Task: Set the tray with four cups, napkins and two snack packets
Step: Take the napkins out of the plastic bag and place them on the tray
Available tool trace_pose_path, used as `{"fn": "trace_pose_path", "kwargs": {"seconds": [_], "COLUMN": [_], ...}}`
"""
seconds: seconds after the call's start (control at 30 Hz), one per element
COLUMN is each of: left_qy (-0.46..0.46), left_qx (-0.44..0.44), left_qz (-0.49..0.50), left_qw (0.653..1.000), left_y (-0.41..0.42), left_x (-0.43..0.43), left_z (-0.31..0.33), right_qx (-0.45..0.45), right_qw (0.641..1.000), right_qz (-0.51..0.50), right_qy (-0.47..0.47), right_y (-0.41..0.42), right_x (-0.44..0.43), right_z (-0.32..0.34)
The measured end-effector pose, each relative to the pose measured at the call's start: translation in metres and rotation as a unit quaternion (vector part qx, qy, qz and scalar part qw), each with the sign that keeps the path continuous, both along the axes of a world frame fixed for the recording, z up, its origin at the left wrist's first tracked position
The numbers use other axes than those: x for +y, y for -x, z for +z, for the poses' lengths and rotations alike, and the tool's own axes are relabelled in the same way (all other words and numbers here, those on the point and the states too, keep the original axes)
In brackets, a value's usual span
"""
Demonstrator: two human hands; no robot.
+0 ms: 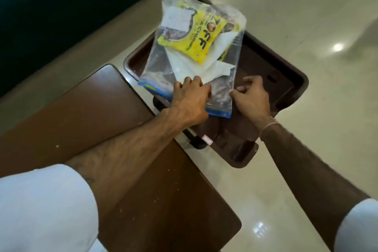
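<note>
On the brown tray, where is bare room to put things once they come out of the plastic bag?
The tray's right part, between the plastic bag and the right rim, is bare. A narrow bare strip lies along the left rim beside the bag. The middle is covered by the bag, and the near edge is crowded by the left hand and right hand at the bag's opening.

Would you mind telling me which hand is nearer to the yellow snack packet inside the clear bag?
Left. The left hand rests on the clear zip bag just below the yellow snack packet, while the right hand pinches the bag's right edge, farther out to the side.
</note>
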State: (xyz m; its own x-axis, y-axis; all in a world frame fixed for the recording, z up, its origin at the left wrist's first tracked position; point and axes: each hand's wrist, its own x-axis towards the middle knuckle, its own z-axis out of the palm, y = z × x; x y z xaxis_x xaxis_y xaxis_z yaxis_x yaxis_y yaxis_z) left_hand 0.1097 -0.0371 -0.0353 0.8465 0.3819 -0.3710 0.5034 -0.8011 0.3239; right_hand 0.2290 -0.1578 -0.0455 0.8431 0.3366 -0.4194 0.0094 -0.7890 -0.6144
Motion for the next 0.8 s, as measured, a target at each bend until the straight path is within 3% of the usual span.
{"fn": "trace_pose_path", "kwargs": {"seconds": [0.07, 0.3, 0.43, 0.53, 0.63, 0.67, 0.73, 0.8], "left_qy": [-0.017, 0.005, 0.095, 0.118, 0.117, 0.112, 0.106, 0.11], "left_qx": [0.043, -0.004, -0.09, -0.211, -0.296, -0.316, -0.345, -0.354], "left_qz": [-0.021, -0.125, 0.0, 0.1, 0.134, 0.137, 0.145, 0.16], "left_qw": [0.999, 0.992, 0.991, 0.965, 0.939, 0.932, 0.921, 0.915], "left_y": [-0.009, -0.014, -0.013, -0.015, -0.018, -0.02, -0.022, -0.024], "left_x": [0.005, 0.025, 0.026, 0.015, 0.002, -0.003, -0.012, -0.021], "left_z": [-0.003, -0.004, 0.007, 0.023, 0.041, 0.047, 0.054, 0.06], "right_qx": [0.022, 0.067, 0.18, 0.273, 0.296, 0.315, 0.385, 0.405], "right_qw": [0.999, 0.985, 0.948, 0.902, 0.85, 0.82, 0.722, 0.677], "right_qz": [-0.035, -0.127, -0.182, -0.184, -0.215, -0.242, -0.321, -0.394], "right_qy": [-0.011, -0.091, -0.188, -0.28, -0.38, -0.413, -0.477, -0.472], "right_y": [-0.006, 0.016, 0.058, 0.082, 0.082, 0.077, 0.066, 0.056], "right_x": [0.0, -0.016, -0.022, -0.011, 0.013, 0.021, 0.038, 0.049], "right_z": [-0.005, 0.015, 0.033, 0.04, 0.04, 0.042, 0.045, 0.044]}}
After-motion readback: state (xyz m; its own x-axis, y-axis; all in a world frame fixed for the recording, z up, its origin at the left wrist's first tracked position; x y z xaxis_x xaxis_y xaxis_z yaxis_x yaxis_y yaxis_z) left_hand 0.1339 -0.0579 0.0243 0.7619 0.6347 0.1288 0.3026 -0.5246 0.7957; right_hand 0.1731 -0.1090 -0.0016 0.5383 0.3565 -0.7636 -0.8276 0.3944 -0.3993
